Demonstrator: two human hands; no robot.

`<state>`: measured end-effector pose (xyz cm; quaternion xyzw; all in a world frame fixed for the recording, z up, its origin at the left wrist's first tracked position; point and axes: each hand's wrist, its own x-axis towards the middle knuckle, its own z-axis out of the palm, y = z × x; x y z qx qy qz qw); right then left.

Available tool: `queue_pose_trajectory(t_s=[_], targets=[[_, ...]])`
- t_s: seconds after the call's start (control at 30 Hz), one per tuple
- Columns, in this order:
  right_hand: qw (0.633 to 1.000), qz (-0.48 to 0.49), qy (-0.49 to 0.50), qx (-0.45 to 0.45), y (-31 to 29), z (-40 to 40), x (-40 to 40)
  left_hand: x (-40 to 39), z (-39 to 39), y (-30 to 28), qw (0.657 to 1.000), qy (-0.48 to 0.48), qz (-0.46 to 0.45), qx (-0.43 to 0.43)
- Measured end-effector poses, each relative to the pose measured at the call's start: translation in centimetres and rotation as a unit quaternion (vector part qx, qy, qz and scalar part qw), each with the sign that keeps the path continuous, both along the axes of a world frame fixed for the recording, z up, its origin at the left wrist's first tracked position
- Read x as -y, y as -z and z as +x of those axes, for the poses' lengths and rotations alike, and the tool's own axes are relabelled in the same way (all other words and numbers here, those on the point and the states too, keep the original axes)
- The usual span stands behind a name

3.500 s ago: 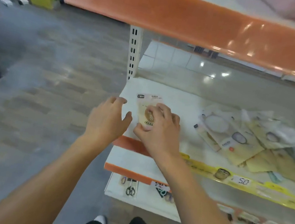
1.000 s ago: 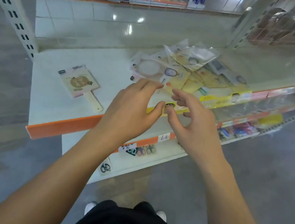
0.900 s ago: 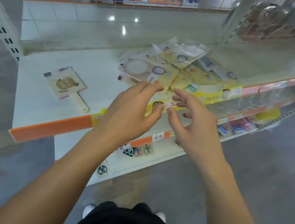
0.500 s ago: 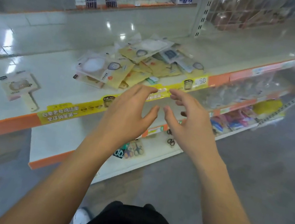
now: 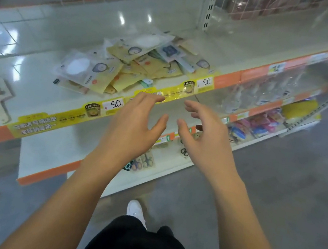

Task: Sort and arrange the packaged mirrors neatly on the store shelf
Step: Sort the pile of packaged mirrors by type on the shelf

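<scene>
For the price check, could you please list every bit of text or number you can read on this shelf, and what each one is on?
"5.0": white price tag on the shelf's yellow edge strip.
"5.0": second white price tag further right on that strip.
Large white characters on the strip's left end: too blurred to read.
Print on the packaged mirrors: too small to read.
Lower shelf tags: unreadable.

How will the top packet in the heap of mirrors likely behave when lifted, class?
The top packet looks flat and thin, so probably light and fairly stiff. Its glossy wrap may be slippery. It lies loose on the heap, so neighbours may slide.
</scene>
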<state>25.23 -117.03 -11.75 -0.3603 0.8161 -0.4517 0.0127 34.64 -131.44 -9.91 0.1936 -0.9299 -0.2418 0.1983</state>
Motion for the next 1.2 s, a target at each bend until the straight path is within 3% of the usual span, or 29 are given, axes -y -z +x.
queue_pose_trajectory(t_s=[0.37,0.8,1.2], targets=[[0.999,0.027,-0.019,-0.031,-1.0,-4.7,6.6,7.2,-3.5,0.6,0.998,-0.05,0.028,-0.006],[0.979,0.077,-0.185,-0.041,-1.1,-3.0,21.1,17.6,3.4,0.6,0.971,-0.234,0.047,0.014],[0.946,0.109,-0.297,-0.075,1.1,-2.6,28.0,18.5,5.1,1.7,0.938,-0.34,0.039,0.047]])
